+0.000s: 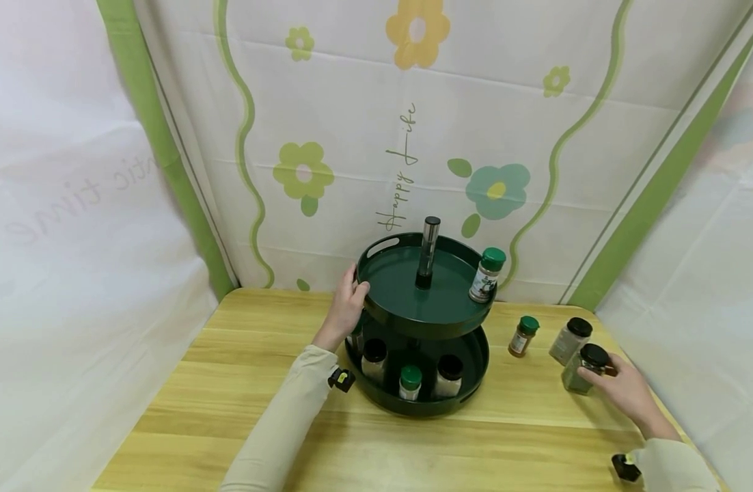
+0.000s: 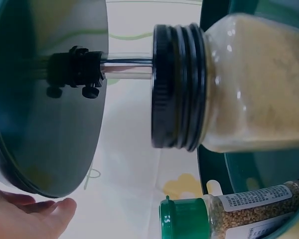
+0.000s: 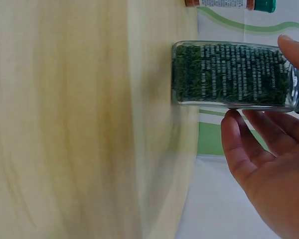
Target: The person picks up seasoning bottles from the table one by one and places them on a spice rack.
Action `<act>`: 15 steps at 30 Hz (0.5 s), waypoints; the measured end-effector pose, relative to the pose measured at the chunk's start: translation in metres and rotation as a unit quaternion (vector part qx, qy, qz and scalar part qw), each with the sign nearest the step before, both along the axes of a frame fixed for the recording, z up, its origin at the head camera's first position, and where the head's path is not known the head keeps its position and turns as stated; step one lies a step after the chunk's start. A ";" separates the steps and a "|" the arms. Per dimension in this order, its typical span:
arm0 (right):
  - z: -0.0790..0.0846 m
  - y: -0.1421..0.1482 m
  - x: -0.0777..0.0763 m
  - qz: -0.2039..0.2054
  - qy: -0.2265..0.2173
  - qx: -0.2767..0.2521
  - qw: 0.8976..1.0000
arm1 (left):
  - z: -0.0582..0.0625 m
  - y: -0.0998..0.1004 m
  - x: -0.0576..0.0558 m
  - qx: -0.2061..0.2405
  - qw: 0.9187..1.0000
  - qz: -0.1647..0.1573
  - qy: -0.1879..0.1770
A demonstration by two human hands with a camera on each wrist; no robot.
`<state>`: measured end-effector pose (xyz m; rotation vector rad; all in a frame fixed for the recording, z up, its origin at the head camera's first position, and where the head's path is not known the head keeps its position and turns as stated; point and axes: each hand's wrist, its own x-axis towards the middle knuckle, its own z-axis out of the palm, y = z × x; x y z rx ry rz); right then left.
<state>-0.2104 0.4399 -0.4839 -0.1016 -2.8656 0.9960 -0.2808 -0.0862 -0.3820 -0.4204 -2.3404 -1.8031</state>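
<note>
A dark green two-tier rotating rack [image 1: 395, 290] stands on the table. My left hand [image 1: 342, 309] grips the left rim of its upper tray, thumb over the edge. At the table's right, my right hand [image 1: 628, 393] pinches a square glass spice jar [image 3: 229, 74] of dried green herbs, thumb and fingers on opposite sides near its black lid. A green-capped shaker [image 1: 486, 277] is on the upper tray's right side. The lower tray [image 1: 407, 406] bears several containers, among them a black-lidded jar of beige powder [image 2: 259, 84] and a green-capped shaker of brown seeds [image 2: 239, 211].
Beside the herb jar stands another black-lidded jar [image 1: 567, 343], with a small green-capped shaker [image 1: 521, 338] to its left. The wooden table [image 1: 241, 389] meets a flower-printed curtain [image 1: 346, 102] at the back; white cloth [image 1: 708, 287] hangs along the right edge.
</note>
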 end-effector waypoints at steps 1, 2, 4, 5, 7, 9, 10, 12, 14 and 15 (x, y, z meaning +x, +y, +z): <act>0.000 0.000 0.000 -0.002 0.000 -0.001 1.000 | 0.000 0.000 0.000 0.000 1.000 -0.001 0.003; -0.001 0.000 0.000 0.000 -0.001 -0.004 1.000 | 0.000 0.001 0.000 -0.002 1.000 -0.001 0.005; -0.002 0.001 0.000 0.000 -0.001 -0.007 1.000 | 0.000 0.001 0.001 -0.002 1.000 -0.002 0.009; -0.003 0.001 0.000 -0.002 -0.001 -0.008 1.000 | 0.000 0.001 0.002 -0.003 1.000 -0.003 0.011; -0.004 0.001 -0.001 -0.002 -0.002 -0.008 1.000 | 0.000 0.001 0.003 -0.001 1.000 -0.007 0.017; -0.005 0.002 -0.001 -0.001 -0.004 -0.010 1.000 | 0.000 0.001 0.004 0.000 1.000 -0.011 0.021; -0.006 0.002 -0.002 -0.001 -0.004 -0.009 1.000 | 0.000 0.001 0.004 0.001 1.000 -0.014 0.021; -0.007 0.003 -0.002 -0.002 -0.009 -0.007 1.000 | -0.001 0.001 0.004 0.003 1.000 -0.020 0.021; -0.008 0.003 -0.003 -0.002 -0.015 -0.004 1.000 | -0.001 0.000 0.004 0.002 1.000 -0.025 0.017; -0.008 0.004 -0.003 -0.004 -0.018 -0.003 1.000 | -0.001 0.000 0.004 0.002 1.000 -0.027 0.015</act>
